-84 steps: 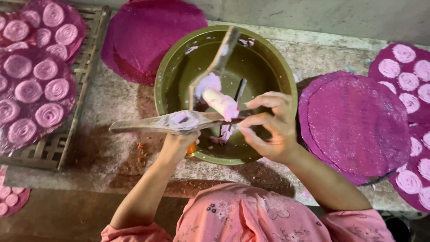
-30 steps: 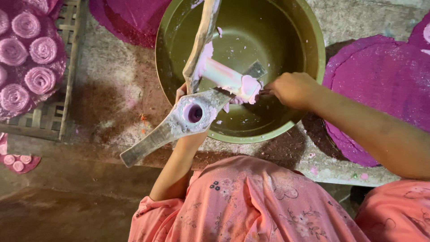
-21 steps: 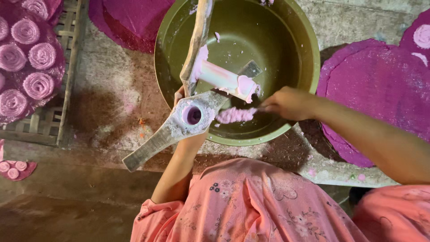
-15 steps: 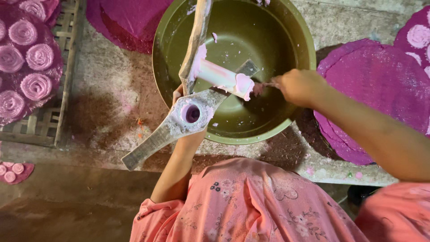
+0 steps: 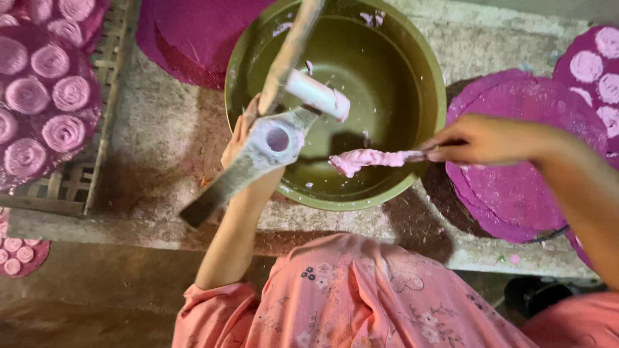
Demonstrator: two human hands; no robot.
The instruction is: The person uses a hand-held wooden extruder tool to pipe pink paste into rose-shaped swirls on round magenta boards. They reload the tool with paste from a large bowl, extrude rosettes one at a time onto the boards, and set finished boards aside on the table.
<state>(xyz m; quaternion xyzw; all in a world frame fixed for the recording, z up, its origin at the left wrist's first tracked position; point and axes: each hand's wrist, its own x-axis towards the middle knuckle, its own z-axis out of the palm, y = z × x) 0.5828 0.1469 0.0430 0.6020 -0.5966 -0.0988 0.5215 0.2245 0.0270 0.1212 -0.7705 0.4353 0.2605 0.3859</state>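
My left hand (image 5: pixel 240 132) grips a wooden lever press (image 5: pixel 261 145) smeared with pale dough, held over the near rim of a large green bowl (image 5: pixel 425 77). The press has a round hole in its lower arm and a white plunger (image 5: pixel 317 94) pointing into the bowl. My right hand (image 5: pixel 480 138) holds a thin stick or spatula (image 5: pixel 419 154) whose tip carries a lump of pink dough (image 5: pixel 362 159) above the bowl. The stick's tip sits just right of the press.
Purple round mats (image 5: pixel 516 161) lie to the right, some bearing pink dough spirals (image 5: pixel 587 64). A bamboo rack (image 5: pixel 97 129) on the left holds more mats with spirals (image 5: pixel 61 93). Another purple mat (image 5: pixel 187 32) lies behind the bowl. The stone ledge (image 5: pixel 155 148) is dusty.
My right hand has drawn away from the press toward the right, and the stick now carries a lump of pink dough. The left hand keeps the press in place.
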